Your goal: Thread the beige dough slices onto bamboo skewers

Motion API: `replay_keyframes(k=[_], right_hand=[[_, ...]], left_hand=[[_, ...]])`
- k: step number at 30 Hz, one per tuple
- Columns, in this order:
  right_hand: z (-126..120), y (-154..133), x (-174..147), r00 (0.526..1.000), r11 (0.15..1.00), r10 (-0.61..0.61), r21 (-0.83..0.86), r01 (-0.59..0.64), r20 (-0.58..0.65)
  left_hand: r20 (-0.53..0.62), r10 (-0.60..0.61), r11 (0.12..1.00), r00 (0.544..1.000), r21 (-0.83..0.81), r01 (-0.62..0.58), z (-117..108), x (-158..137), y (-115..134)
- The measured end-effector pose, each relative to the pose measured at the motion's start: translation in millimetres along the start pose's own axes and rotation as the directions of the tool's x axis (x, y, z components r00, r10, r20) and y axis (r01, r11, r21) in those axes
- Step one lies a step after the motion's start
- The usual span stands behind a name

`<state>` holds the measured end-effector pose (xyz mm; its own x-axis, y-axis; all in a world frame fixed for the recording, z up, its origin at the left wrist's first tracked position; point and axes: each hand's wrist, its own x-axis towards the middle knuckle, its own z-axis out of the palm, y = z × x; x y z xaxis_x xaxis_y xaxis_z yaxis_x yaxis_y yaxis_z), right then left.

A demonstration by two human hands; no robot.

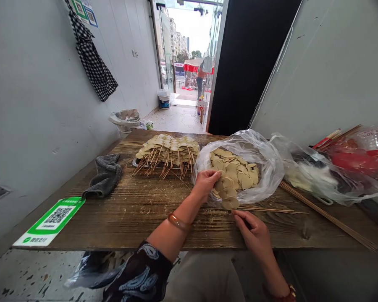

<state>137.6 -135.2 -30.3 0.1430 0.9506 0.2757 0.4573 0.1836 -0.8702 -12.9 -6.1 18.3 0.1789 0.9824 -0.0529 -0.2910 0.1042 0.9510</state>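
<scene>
Between my hands is a skewer of thin, round, beige slices [229, 193], the slices overlapping in a row. My left hand [206, 184] pinches the slices at the far end, over the rim of a clear plastic bag [269, 161]. Lower down, my right hand [254, 233] is closed on the near end of the stick, most of which the slices hide. Loose slices [247, 180] of the same kind fill the open bag. To its left, a metal tray [135, 162] bears a heap of filled skewers [168, 149], their bare sticks pointing toward me.
Bare sticks [329, 216] lie on the wooden table [129, 226], with a few more near my right hand. A grey cloth [103, 176] and a green QR code card [52, 220] are at left. Plastic bags [321, 174] crowd the right side. Beyond, a person stands by the doorway.
</scene>
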Motion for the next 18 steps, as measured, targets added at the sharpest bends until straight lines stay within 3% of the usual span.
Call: replay_keyframes(k=[10, 18], right_hand=[[-7, 4, 0, 0.988, 0.979, 0.156, 0.130, -0.156, 0.012], [-6, 11, 1, 0.982, 0.968, 0.188, 0.174, -0.183, -0.016]], left_hand=[[0.168, -0.222, 0.919, 0.961, -0.294, 0.264, -3, 1, 10], [0.171, -0.243, 0.895, 0.955, -0.341, 0.289, -2, 2, 7]])
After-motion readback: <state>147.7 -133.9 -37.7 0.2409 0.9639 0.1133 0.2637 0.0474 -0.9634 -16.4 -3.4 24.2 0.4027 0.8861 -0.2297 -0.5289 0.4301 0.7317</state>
